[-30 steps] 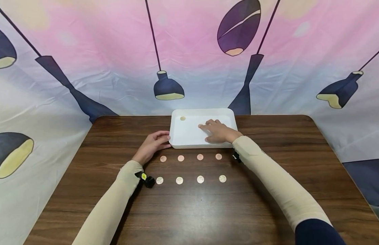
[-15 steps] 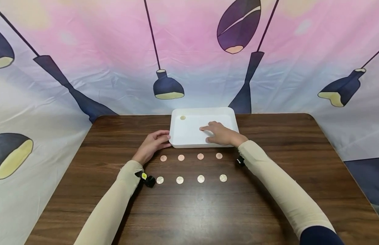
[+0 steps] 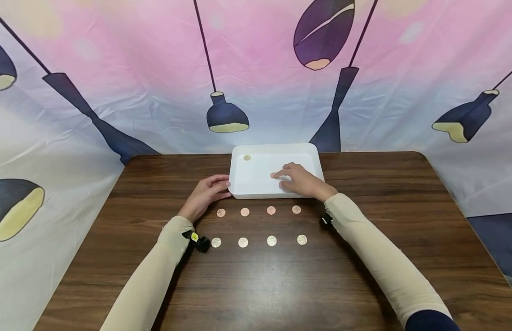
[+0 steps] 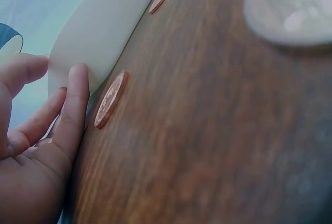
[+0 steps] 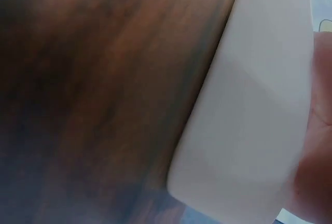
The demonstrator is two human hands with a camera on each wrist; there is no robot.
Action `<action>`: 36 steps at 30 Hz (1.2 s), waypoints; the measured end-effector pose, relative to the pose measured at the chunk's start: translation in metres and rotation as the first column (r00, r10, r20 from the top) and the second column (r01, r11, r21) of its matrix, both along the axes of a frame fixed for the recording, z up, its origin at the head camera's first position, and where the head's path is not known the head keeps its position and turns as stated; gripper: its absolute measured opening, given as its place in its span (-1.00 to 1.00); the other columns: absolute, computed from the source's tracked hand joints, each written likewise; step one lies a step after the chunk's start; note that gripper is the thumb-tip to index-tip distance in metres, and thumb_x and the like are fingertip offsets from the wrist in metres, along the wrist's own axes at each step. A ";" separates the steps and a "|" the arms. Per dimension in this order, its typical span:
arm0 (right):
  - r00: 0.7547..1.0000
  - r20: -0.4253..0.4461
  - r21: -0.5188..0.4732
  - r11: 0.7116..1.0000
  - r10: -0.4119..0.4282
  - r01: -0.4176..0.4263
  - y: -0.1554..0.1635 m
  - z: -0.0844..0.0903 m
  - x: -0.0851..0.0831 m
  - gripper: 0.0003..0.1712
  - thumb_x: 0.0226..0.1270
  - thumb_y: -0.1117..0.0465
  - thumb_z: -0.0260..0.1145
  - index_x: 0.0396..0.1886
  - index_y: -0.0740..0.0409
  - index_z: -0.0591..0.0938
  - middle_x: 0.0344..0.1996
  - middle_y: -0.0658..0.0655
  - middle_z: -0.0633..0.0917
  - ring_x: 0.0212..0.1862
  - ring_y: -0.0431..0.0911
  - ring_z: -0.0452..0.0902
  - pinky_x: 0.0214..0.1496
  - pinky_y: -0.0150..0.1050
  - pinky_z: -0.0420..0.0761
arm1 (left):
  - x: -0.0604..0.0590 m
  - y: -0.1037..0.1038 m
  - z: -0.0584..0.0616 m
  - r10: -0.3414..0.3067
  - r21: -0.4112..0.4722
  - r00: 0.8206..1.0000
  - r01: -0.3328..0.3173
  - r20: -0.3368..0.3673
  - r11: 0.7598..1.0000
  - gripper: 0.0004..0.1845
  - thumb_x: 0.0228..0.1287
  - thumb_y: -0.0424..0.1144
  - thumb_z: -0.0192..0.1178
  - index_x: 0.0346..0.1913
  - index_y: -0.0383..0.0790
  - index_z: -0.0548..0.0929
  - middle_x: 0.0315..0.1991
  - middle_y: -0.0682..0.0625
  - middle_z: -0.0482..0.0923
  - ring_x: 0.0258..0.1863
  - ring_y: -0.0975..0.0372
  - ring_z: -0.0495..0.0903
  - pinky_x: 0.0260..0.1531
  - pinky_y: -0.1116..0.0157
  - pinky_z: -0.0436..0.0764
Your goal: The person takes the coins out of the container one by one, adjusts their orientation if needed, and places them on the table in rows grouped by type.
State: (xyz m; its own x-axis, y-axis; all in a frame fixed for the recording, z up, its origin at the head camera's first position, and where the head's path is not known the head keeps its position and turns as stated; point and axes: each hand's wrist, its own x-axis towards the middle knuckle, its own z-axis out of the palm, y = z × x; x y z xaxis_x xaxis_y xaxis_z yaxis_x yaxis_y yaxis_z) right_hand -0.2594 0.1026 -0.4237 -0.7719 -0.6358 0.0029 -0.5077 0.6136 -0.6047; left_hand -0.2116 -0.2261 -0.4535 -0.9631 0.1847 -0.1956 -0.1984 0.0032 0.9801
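In the head view, my left hand (image 3: 204, 195) touches the left end of a white tray (image 3: 252, 191) with its fingertips, its fingers relaxed. The left wrist view shows those fingers (image 4: 78, 94) at the tray's corner. My right hand (image 3: 301, 181) reaches over the tray's right part, index finger stretched down to the tray floor. A coin seen at that fingertip earlier is now hidden under it. One pale gold coin (image 3: 247, 157) lies in the tray's far left corner. In the right wrist view, the tray wall (image 5: 244, 105) hides most of the right hand.
On the brown wooden table (image 3: 256, 285), a row of several copper coins (image 3: 271, 210) lies just before the tray. Nearer me lies a row of several silvery-gold coins (image 3: 271, 241). A patterned cloth (image 3: 165, 115) hangs behind the table's far edge.
My right index fingertip has moved slightly right and toward me across the tray, and the coin at its tip has gone out of sight. The left hand stays at the tray's end.
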 end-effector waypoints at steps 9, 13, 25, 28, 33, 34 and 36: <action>0.992 0.016 -0.071 0.990 -0.124 0.124 -0.007 -0.002 -0.005 -0.59 0.45 0.39 0.38 0.26 0.29 0.69 0.10 0.34 0.68 0.13 0.19 0.58 0.23 0.05 0.61 | 0.001 0.001 0.005 0.003 -0.011 1.000 -0.003 -0.001 1.000 -0.43 0.57 -0.29 0.23 0.49 -0.49 0.39 0.41 -0.40 0.41 0.10 0.21 0.65 0.13 0.27 0.75; 0.985 0.105 -0.030 0.989 -0.139 0.143 -0.011 -0.001 -0.008 -0.53 0.44 0.33 0.43 0.30 0.27 0.65 0.07 0.33 0.64 0.07 0.17 0.55 0.17 0.04 0.61 | 0.001 0.002 0.005 -0.004 -0.004 1.000 0.004 -0.005 1.000 -0.43 0.57 -0.29 0.23 0.49 -0.49 0.39 0.42 -0.40 0.40 0.10 0.22 0.66 0.15 0.26 0.74; 0.958 0.204 -0.009 0.979 -0.199 0.205 -0.012 -0.004 -0.016 -0.55 0.41 0.35 0.44 0.27 0.16 0.65 -0.09 0.18 0.57 -0.06 0.06 0.44 0.06 -0.07 0.50 | 0.000 0.003 0.004 0.002 -0.001 1.000 -0.002 -0.006 1.000 -0.44 0.58 -0.30 0.22 0.48 -0.50 0.39 0.39 -0.40 0.43 0.06 0.25 0.67 0.13 0.28 0.74; 0.949 0.227 -0.015 0.974 -0.219 0.228 -0.014 -0.004 -0.018 -0.51 0.37 0.36 0.46 0.28 0.13 0.65 -0.14 0.16 0.55 -0.12 0.04 0.41 -0.02 -0.12 0.47 | 0.000 0.002 0.003 0.013 -0.004 1.000 -0.013 -0.005 1.000 -0.45 0.58 -0.31 0.21 0.47 -0.50 0.40 0.36 -0.38 0.45 0.05 0.26 0.67 0.12 0.29 0.75; 0.935 0.246 -0.025 0.962 -0.256 0.270 -0.016 -0.004 -0.018 -0.57 0.32 0.36 0.51 0.17 0.10 0.70 -0.22 0.13 0.53 -0.20 0.01 0.36 -0.13 -0.19 0.41 | -0.001 0.001 0.001 0.010 0.001 1.000 -0.010 -0.005 1.000 -0.46 0.58 -0.33 0.21 0.47 -0.51 0.39 0.35 -0.38 0.45 0.06 0.25 0.67 0.12 0.29 0.75; 0.936 0.242 -0.024 0.962 -0.257 0.271 -0.017 -0.004 -0.018 -0.60 0.32 0.36 0.51 0.14 0.11 0.71 -0.23 0.12 0.53 -0.21 0.00 0.36 -0.14 -0.20 0.40 | 0.000 0.001 0.001 0.007 0.004 1.000 -0.007 -0.004 1.000 -0.45 0.57 -0.33 0.21 0.47 -0.51 0.39 0.35 -0.38 0.45 0.06 0.25 0.66 0.12 0.28 0.75; 0.937 0.239 -0.028 0.963 -0.253 0.268 -0.017 -0.006 -0.017 -0.67 0.33 0.36 0.49 0.07 0.11 0.72 -0.26 0.10 0.53 -0.23 -0.01 0.37 -0.16 -0.21 0.40 | 0.000 0.001 0.000 0.005 0.002 1.000 -0.005 -0.002 1.000 -0.45 0.57 -0.32 0.21 0.48 -0.51 0.39 0.36 -0.38 0.44 0.06 0.25 0.66 0.12 0.28 0.75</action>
